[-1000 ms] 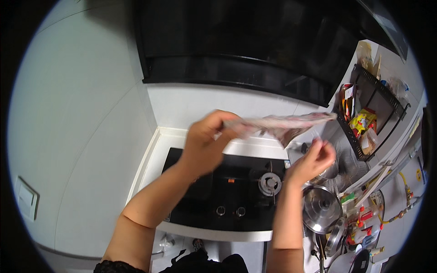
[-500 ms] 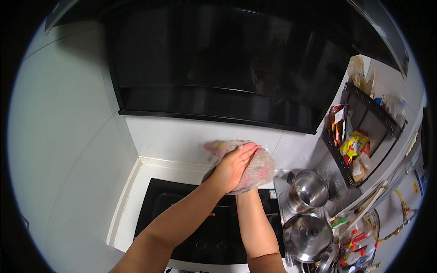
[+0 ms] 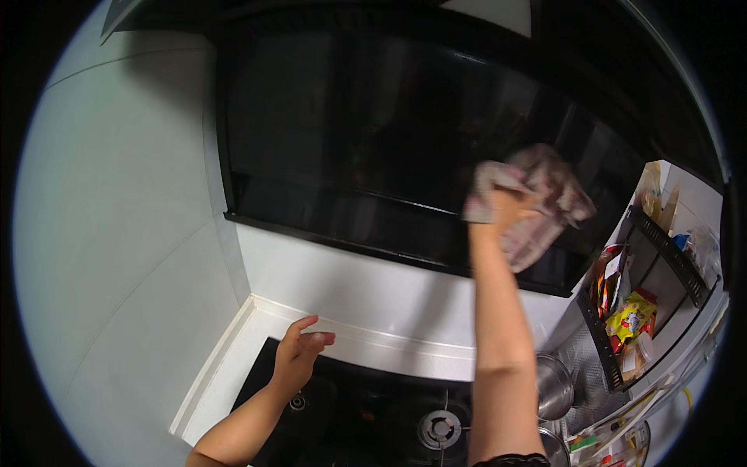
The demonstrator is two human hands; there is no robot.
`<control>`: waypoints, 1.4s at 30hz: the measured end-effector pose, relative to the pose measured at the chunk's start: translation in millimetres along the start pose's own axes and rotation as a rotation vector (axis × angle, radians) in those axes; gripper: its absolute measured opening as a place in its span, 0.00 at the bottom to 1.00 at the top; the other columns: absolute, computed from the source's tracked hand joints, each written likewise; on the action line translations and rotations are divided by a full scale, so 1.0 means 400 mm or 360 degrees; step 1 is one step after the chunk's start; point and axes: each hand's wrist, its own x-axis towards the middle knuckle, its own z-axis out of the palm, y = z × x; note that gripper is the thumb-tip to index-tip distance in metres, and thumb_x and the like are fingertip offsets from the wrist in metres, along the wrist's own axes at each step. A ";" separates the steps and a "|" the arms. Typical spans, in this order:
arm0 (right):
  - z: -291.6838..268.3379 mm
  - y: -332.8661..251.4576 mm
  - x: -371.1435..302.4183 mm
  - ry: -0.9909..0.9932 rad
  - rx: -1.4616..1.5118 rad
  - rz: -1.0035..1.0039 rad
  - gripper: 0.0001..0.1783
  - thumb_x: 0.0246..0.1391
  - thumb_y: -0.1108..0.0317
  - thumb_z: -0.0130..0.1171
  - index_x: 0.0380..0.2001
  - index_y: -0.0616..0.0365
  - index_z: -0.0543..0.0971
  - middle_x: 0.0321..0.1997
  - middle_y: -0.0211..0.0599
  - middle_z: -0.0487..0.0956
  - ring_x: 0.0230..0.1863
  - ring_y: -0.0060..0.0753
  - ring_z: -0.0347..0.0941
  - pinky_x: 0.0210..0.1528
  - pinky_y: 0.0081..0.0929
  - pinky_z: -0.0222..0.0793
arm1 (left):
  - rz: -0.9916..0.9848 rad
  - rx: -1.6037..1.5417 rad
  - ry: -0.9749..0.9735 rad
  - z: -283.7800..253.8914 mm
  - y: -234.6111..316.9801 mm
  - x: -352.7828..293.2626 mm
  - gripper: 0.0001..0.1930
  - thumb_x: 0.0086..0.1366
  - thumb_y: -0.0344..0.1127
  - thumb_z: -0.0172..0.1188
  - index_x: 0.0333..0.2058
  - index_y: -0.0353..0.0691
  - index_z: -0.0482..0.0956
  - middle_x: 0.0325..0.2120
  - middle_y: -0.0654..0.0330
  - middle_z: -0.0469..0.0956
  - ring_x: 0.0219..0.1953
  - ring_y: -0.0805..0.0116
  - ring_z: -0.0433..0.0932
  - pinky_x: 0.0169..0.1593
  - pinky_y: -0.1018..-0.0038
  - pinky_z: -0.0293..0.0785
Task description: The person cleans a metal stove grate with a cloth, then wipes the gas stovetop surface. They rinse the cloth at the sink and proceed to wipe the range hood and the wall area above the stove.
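Note:
My right hand [image 3: 512, 207] is raised and presses a greyish-pink cloth [image 3: 538, 243] to the right part of the black range hood panel [image 3: 350, 148]. Loose folds of the cloth spread past my fingers, blurred by motion. Lower down on the left, my left hand [image 3: 296, 356] hovers above the black gas stove [image 3: 366, 381], holding nothing, with its fingers a little bent and apart. A burner [image 3: 440, 429] shows on the stove between my two forearms.
At the right, a black wall rack [image 3: 668, 253] holds several food packets, one of them yellow [image 3: 632, 317]. Steel pots [image 3: 554, 387] stand beside the stove, partly behind my right forearm. A pale tiled wall [image 3: 132, 226] rises on the left.
My hands were together around the cloth over the stove. They have parted: my right hand has carried the cloth up and right to the hood, and my left has moved down and left.

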 end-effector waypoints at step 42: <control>-0.463 0.061 0.233 0.0327 -0.0932 -0.0831 0.42 0.49 0.46 0.50 0.65 0.53 0.57 0.49 0.59 0.75 0.50 0.60 0.71 0.56 0.49 0.63 | 0.1057 0.2154 0.0709 0.181 0.195 0.544 0.41 0.60 0.48 0.59 0.68 0.52 0.48 0.69 0.51 0.38 0.70 0.44 0.39 0.61 0.33 0.40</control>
